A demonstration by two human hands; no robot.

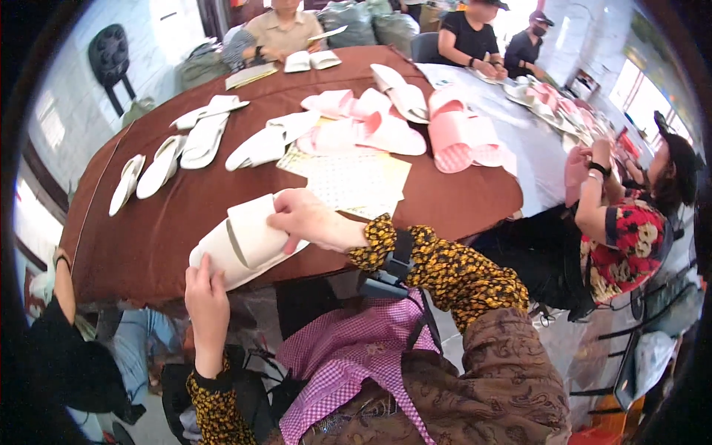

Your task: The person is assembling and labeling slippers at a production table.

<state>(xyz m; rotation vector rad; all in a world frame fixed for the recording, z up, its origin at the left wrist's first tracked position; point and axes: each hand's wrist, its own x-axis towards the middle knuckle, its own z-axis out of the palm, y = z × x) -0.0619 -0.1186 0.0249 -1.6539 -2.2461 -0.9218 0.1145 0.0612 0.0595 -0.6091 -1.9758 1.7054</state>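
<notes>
A white slide slipper (239,251) with a broad strap is held tilted at the near edge of the brown-covered table. My left hand (208,295) grips the slipper's near left end, its fingertips on the sole's rim. My right hand (311,219) is closed on the right side of the strap, with the thumb below and the fingers over the top edge. Just beyond the slipper lie pale printed sheets (348,182), partly overlapped by pink slippers (393,133). What the right palm covers is hidden.
White slippers (205,141) lie on the left of the brown tablecloth (200,196). More pink slippers (463,137) rest at the right. People work around the table, one in a floral shirt (636,230) close on the right. A dark sleeve (81,363) shows at lower left.
</notes>
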